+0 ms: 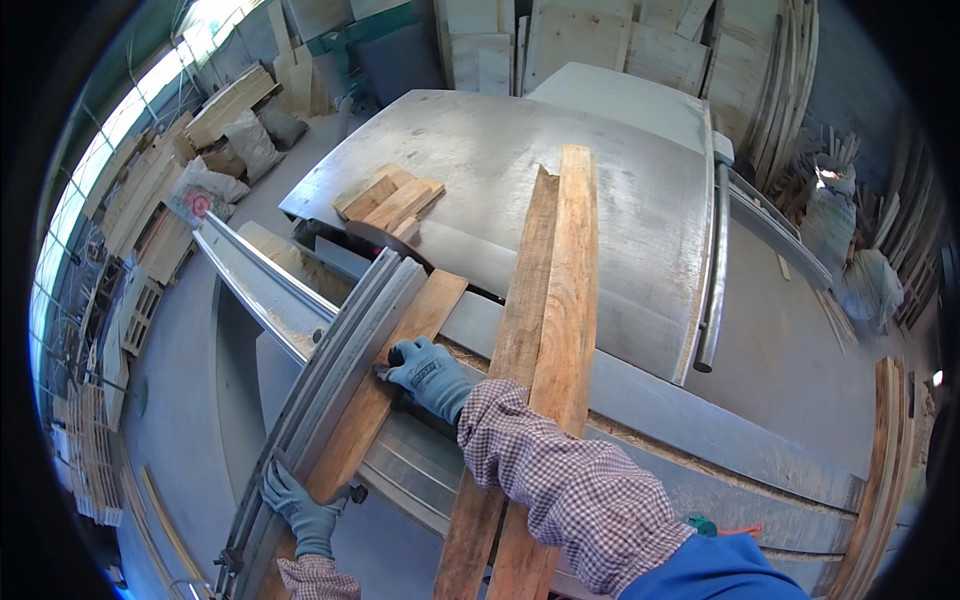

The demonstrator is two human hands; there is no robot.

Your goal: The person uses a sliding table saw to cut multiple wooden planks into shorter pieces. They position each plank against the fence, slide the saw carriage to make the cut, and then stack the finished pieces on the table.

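A wooden board point(365, 425) lies slantwise along a grooved metal fence point(330, 360) on the saw table. My left hand point(303, 510), in a blue-grey glove, is closed over the fence and the board's near part. Farther up, my right hand point(430, 378), gloved alike, is closed on the board's right edge, with dark fingertips on top of the wood. Beneath my right forearm lie two long planks point(565, 300) side by side, reaching onto the steel tabletop point(640, 210). By the board's far end shows the curved edge of a round blade or guard point(390, 240).
Short wood offcuts point(390, 200) sit on the tabletop beyond the fence. A metal rail point(260, 285) juts out left. A round bar point(715, 270) runs along the table's right side. Sawdust lines the table slots. Stacked planks point(880, 480) stand at right; sacks point(205, 190) and lumber fill the left.
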